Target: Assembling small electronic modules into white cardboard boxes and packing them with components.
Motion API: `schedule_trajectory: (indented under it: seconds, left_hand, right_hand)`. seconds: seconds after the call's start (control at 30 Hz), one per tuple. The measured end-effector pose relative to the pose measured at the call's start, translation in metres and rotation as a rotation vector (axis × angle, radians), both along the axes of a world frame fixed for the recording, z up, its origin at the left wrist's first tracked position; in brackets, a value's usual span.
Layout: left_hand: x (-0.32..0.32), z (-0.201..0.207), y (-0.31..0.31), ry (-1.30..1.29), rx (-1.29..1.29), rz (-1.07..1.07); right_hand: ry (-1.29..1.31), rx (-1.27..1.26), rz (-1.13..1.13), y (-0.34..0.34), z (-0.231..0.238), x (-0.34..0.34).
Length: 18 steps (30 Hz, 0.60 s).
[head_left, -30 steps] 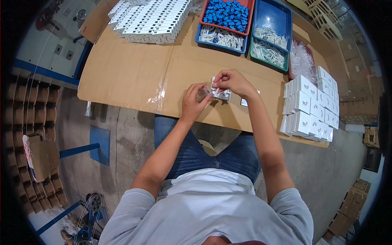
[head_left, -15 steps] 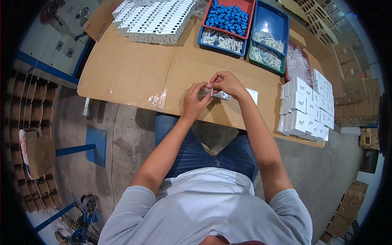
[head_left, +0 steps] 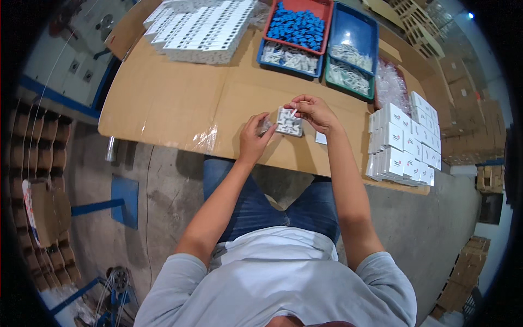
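Observation:
On the cardboard-covered table, a small open box (head_left: 290,128) with white and grey pieces inside lies between my hands. My left hand (head_left: 255,137) is at the box's left side, fingers curled around what looks like a crumpled clear plastic bag (head_left: 266,125). Above the box's upper right corner, my right hand (head_left: 316,113) pinches a small slim white piece (head_left: 294,112). A flat white card or lid (head_left: 320,138) lies beneath my right wrist, partly hidden by it.
Stacked white boxes (head_left: 400,144) stand at the right table edge, and more rows (head_left: 204,30) at the far left. Along the back are a red tray (head_left: 328,24) of blue parts, blue (head_left: 357,27) and green (head_left: 348,90) trays of white parts, and clear bags (head_left: 391,84).
My hands have moved apart, uncovering the box and its pieces. My right hand has shifted slightly right with the white piece in it; my left hand has moved slightly left and down.

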<state>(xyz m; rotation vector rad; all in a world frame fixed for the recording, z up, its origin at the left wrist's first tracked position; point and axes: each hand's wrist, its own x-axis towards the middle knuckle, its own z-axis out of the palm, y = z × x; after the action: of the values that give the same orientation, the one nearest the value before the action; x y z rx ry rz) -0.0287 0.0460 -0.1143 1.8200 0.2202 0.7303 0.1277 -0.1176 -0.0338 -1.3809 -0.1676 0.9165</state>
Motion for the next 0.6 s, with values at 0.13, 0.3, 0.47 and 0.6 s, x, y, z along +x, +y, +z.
schedule_trajectory:
  seconds: [0.13, 0.3, 0.47, 0.6]
  left_hand:
    - [-0.005, -0.007, 0.005, 0.026, 0.010, 0.005]
    - [0.000, 0.001, -0.003, 0.059, 0.020, -0.009]
    - [0.001, 0.001, -0.001, 0.068, 0.041, 0.007]
    - [-0.001, 0.002, 0.000, 0.054, -0.016, 0.066]
  right_hand:
    - [-0.019, 0.041, -0.273, -0.039, -0.033, 0.041]
    - [-0.255, 0.070, -0.625, -0.119, -0.067, 0.130]
    - [-0.334, 0.257, -0.910, -0.127, -0.044, 0.166]
    - [-0.648, -0.123, -0.625, -0.091, -0.038, 0.129]
